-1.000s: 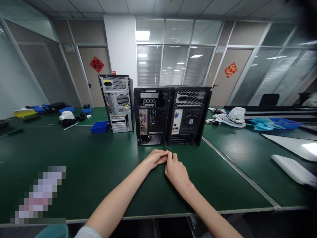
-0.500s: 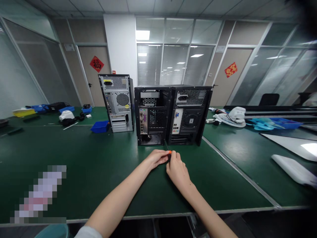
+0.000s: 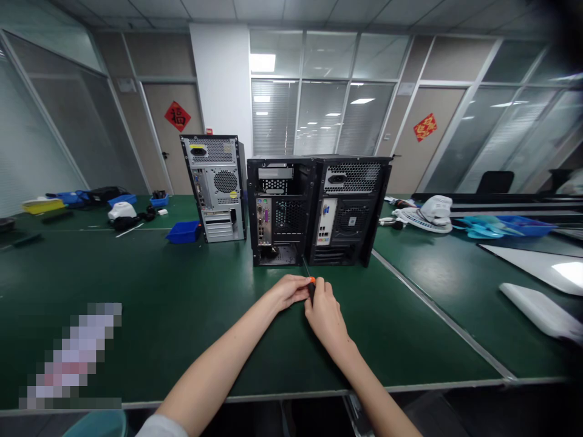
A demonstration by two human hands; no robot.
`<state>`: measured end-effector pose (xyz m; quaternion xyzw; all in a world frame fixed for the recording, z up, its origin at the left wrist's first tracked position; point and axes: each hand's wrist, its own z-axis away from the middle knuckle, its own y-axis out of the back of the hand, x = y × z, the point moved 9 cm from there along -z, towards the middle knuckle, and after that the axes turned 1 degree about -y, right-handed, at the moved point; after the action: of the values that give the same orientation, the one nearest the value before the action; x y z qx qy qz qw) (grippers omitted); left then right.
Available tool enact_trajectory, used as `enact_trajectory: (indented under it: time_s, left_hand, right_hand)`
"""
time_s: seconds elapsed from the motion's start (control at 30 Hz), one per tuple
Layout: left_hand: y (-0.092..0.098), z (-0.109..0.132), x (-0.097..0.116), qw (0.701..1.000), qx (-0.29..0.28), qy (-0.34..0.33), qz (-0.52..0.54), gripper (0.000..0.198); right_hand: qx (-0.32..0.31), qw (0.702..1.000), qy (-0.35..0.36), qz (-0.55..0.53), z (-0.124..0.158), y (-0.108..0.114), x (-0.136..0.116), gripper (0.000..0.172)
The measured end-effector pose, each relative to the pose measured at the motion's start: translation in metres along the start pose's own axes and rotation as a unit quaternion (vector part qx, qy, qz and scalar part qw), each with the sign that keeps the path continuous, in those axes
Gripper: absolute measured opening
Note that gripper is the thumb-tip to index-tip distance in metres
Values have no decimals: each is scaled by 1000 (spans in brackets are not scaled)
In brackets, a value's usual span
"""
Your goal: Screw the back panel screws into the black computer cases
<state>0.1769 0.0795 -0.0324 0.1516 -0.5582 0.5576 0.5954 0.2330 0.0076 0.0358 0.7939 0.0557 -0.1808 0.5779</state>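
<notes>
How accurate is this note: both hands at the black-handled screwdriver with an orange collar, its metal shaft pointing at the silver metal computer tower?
The target is wrong: the head view shows the metal shaft pointing at the left black metal computer case, not the silver metal computer tower. The left hand and right hand are indeed at the black-handled, orange-collared screwdriver.
</notes>
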Motion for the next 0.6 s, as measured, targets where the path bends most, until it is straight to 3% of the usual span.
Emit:
enact_trajectory:
  time_s: [0.23,0.6]
  left_hand:
    - [-7,3,0,1000,-15,2,-1,15]
    - [0,-5,-5,1000,-12,-8,-27,11]
  right_hand:
    - [-1,1000,-6,-30,1,0,0,17]
    - [-21,996,-5,-91,0,-5,4,17]
